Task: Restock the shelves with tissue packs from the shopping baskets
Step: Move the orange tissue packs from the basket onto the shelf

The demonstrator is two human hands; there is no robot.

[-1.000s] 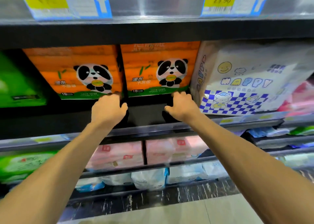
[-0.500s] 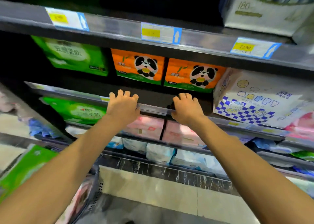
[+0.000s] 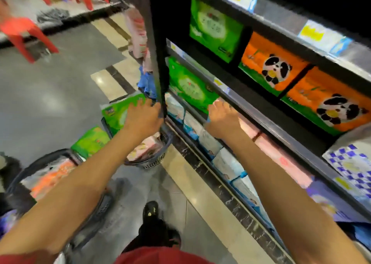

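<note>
Red stools stand on the grey floor at the far left. At the lower left a dark near basket sits on that floor. It holds an orange pack, and a small green pack stands at its far rim. Beyond it a second basket stands at the foot of the shelves. A large green pack sticks up from its far side and pink packs lie inside.

The left hand hangs over this second basket, fingers straight and slightly spread, holding nothing. Its fingertips reach the top edge of the large green pack, but blur hides whether they touch. Just to its right rises the black corner post of the shelves.

The right hand is also spread, palm down and empty, in front of a shelf edge. I cannot tell whether it touches the edge. Just beyond its fingers a green shelf pack lies at the left end of that shelf. On the shelf above, an upper green pack stands at the left end, and two panda packs stand side by side to its right. A blue-checked pack sits at the far right.
</note>
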